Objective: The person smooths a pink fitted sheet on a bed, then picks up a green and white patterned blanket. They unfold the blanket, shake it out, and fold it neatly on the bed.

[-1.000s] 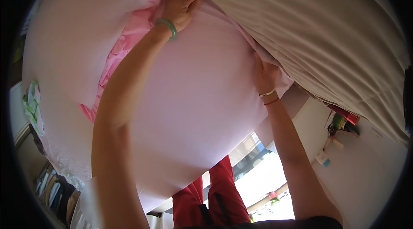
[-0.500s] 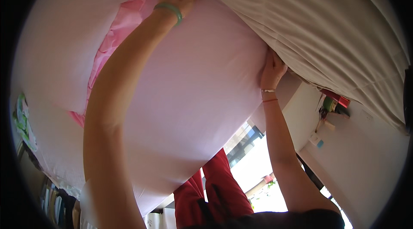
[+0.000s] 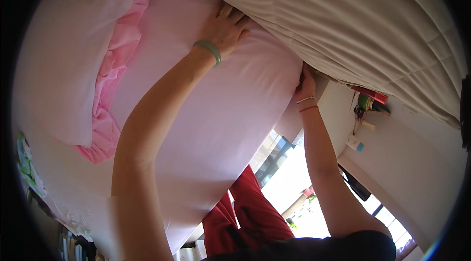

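Pale pink bed sheet fills the middle, running up to some beige pleated fabric. The left hand is spread out palm-down on it, fingertips partly out of sight by that fabric. The right hand is at the sheet's corner, but its fingers are hidden so I can't tell if it's gripping. Ruffled pillow on the left's partly lost in the dark rim. Book spines, bottom left, are too small and dim to read.

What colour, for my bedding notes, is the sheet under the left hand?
The sheet is pale pink (head view).
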### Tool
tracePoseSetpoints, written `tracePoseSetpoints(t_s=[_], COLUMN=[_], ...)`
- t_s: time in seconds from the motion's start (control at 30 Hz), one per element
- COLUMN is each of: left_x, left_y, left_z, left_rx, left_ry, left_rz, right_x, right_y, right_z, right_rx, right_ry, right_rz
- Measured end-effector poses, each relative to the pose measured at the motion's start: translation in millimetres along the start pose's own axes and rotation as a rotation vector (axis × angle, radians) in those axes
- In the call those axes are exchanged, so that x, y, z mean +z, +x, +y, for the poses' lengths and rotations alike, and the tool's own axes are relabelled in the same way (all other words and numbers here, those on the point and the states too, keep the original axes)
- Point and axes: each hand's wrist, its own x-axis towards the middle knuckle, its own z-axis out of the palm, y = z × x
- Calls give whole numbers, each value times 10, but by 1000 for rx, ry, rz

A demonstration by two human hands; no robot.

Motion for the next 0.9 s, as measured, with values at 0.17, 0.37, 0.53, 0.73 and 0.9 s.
tracePoseSetpoints(t_s=[0.17, 0.37, 0.53, 0.73, 0.9], left_x=[0, 30, 15, 135, 60], left_y=[-37, 12, 58, 159, 48], left_z=[-45, -5, 110, 256, 401], left_rx=[-6, 20, -62, -139, -153], left_ry=[-4, -15, -122, -120, -337], left_rz=[-2, -5, 72, -32, 75], right_x=[-89, -145, 109, 231, 28], right_y=[188, 579, 674, 634, 629], right_z=[-45, -58, -26, -4, -17], right_rx=[85, -26, -46, 146, 6], right_ry=[21, -77, -169, -73, -287], right_rz=[-168, 34, 94, -126, 2])
